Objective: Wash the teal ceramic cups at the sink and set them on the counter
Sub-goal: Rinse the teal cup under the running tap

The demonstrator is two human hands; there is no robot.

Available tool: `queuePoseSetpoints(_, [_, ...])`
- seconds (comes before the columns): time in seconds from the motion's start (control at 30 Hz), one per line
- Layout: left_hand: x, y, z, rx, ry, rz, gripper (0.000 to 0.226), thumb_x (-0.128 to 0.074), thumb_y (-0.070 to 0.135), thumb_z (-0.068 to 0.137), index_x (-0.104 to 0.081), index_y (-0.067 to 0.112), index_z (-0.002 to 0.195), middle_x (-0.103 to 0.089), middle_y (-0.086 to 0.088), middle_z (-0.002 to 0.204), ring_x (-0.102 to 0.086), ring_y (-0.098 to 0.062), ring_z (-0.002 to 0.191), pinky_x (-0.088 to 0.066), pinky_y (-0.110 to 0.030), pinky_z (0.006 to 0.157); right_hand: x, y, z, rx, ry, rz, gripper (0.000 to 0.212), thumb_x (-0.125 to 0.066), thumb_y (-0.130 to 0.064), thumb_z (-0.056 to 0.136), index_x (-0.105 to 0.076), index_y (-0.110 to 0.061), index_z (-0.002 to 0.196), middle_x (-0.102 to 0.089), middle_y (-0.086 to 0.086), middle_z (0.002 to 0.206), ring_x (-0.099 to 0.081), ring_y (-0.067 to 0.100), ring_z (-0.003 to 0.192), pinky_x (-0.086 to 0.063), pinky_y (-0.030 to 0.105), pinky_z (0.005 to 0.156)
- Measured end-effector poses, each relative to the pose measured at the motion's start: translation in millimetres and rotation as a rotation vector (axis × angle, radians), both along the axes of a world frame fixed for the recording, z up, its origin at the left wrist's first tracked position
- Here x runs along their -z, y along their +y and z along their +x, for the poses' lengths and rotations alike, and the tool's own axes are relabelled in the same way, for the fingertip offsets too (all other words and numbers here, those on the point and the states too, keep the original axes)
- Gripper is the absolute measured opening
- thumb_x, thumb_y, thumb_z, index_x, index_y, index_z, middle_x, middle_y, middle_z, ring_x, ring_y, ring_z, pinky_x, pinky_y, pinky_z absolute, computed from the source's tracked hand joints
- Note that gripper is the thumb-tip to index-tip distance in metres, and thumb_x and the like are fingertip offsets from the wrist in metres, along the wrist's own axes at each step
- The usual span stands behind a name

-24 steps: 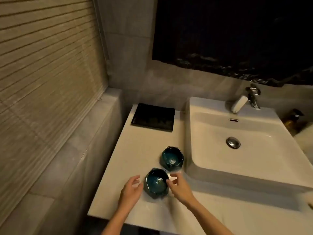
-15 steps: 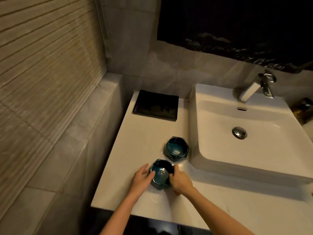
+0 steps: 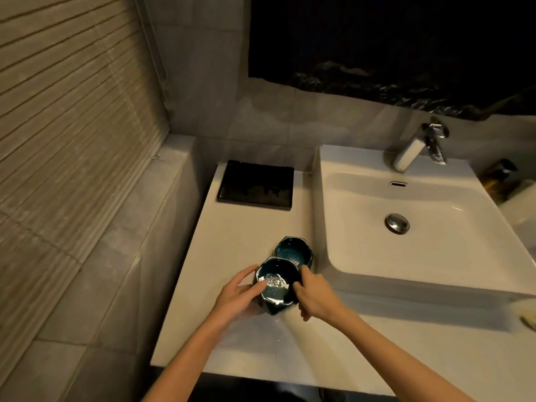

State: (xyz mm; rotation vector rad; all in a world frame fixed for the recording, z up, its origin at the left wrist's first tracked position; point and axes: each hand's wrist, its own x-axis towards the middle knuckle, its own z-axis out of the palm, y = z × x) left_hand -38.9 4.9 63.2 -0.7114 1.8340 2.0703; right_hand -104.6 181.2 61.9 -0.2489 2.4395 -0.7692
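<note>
Two teal ceramic cups with faceted rims are on the left part of the white counter (image 3: pixel 232 250). The nearer cup (image 3: pixel 277 281) is held from both sides: my left hand (image 3: pixel 236 295) grips its left wall and my right hand (image 3: pixel 314 295) grips its right rim. It looks raised slightly off the counter and tipped toward me, with wet glints inside. Just behind it, the second cup (image 3: pixel 294 250) stands upright beside the sink's left wall, partly hidden by the held cup.
The white rectangular sink (image 3: pixel 420 265) with a chrome drain plug (image 3: pixel 397 223) fills the right. A chrome faucet (image 3: pixel 420 146) stands at its back. A black tray (image 3: pixel 255 185) lies at the counter's rear left. Window blinds (image 3: pixel 58 111) and a tiled ledge lie left.
My hands went from hovering beside the nearer cup to closing on it from both sides. The cup has risen and tipped toward me, overlapping the cup behind.
</note>
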Motion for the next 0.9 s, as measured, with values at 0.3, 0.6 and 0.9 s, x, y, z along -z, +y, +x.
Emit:
queuePoseSetpoints(0.3, [-47, 79, -86, 0.118, 0.166, 0.031, 0.056, -0.072, 0.008, 0.08, -0.055, 0.038, 0.124, -0.072, -0.013, 0.101, -0.07, -0.027, 0.093, -0.058, -0.045, 0.079, -62, 97, -65, 0.09, 0.033, -0.143, 0.026, -0.04, -0.019, 0.095, -0.037, -0.012, 0.12, -0.069, 0.015, 0.082, -0.069, 0.027, 0.065, -0.059, 0.038, 0.064])
queuePoseSetpoints(0.6, [-53, 197, -182, 0.251, 0.432, -0.237, 0.066, -0.074, 0.004, 0.076, -0.054, 0.042, 0.125, -0.057, 0.003, 0.12, -0.054, -0.017, 0.112, -0.058, -0.03, 0.079, -74, 224, -165, 0.061, -0.054, -0.151, 0.038, -0.044, -0.012, 0.096, -0.03, -0.015, 0.131, -0.059, 0.016, 0.117, -0.068, 0.022, 0.08, -0.057, 0.036, 0.075])
queuePoseSetpoints(0.9, [-29, 265, -215, 0.268, 0.691, -0.531, 0.071, -0.078, 0.01, 0.072, -0.047, 0.044, 0.126, -0.05, 0.014, 0.121, -0.051, -0.006, 0.113, -0.05, -0.02, 0.092, -48, 284, -217, -0.024, 0.11, -0.267, 0.05, -0.046, -0.003, 0.094, -0.027, -0.024, 0.136, -0.065, 0.018, 0.104, -0.065, 0.029, 0.085, -0.055, 0.031, 0.071])
